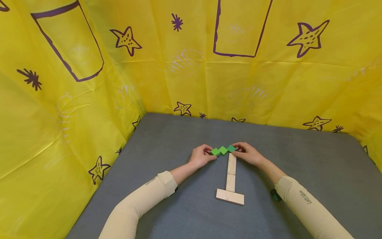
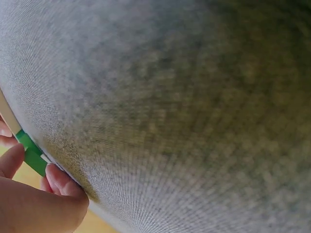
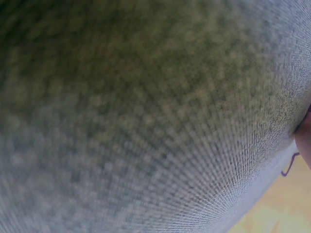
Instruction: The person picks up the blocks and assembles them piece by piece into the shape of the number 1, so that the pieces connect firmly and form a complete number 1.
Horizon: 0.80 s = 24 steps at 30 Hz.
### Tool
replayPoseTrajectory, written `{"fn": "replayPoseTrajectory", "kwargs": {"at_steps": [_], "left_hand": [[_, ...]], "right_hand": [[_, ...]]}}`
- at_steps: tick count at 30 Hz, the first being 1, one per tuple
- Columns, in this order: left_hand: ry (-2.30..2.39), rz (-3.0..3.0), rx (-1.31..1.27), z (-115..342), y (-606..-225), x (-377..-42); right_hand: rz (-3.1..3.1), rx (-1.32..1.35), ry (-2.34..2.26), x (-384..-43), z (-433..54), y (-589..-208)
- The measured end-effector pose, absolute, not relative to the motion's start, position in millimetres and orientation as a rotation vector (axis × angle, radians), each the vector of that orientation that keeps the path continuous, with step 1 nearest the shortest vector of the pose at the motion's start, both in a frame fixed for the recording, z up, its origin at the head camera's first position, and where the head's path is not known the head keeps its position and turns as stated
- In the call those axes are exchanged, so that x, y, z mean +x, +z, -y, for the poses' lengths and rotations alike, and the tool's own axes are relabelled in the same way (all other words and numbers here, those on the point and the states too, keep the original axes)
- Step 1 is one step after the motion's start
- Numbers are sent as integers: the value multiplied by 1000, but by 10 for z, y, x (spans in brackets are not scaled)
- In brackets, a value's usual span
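Observation:
Three green blocks stand in a row with corners meeting: a light green block on the left (image 1: 215, 152), a middle one (image 1: 223, 150) and a darker green block on the right (image 1: 231, 148). My left hand (image 1: 201, 156) pinches the left block between thumb and fingers; the left wrist view shows fingertips at a green block (image 2: 35, 160). At the other end, my right hand (image 1: 249, 154) holds the darker block between thumb and fingers. Below that block, two wooden planks (image 1: 231, 169) lie end to end. Only a sliver of the right hand (image 3: 304, 138) shows in the right wrist view.
Another wooden plank (image 1: 230, 197) lies crosswise at the near end of the two planks. The grey cloth surface (image 1: 179, 132) spreads around the pieces. Yellow patterned fabric walls (image 1: 161, 76) rise behind and at the sides.

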State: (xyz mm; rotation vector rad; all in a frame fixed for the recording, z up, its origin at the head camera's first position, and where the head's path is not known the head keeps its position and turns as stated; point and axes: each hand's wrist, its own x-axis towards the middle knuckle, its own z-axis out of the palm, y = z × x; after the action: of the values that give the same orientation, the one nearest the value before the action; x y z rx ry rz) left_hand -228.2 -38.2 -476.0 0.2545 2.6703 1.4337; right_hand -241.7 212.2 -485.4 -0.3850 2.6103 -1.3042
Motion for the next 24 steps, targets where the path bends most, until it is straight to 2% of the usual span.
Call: {"fn": "replayPoseTrajectory", "kwargs": {"at_steps": [24], "left_hand": [[1327,-2794,322,301,-4831,-2297]], "right_hand": [[-2598,-383,-1314,-2383,-2158,-4837]]}}
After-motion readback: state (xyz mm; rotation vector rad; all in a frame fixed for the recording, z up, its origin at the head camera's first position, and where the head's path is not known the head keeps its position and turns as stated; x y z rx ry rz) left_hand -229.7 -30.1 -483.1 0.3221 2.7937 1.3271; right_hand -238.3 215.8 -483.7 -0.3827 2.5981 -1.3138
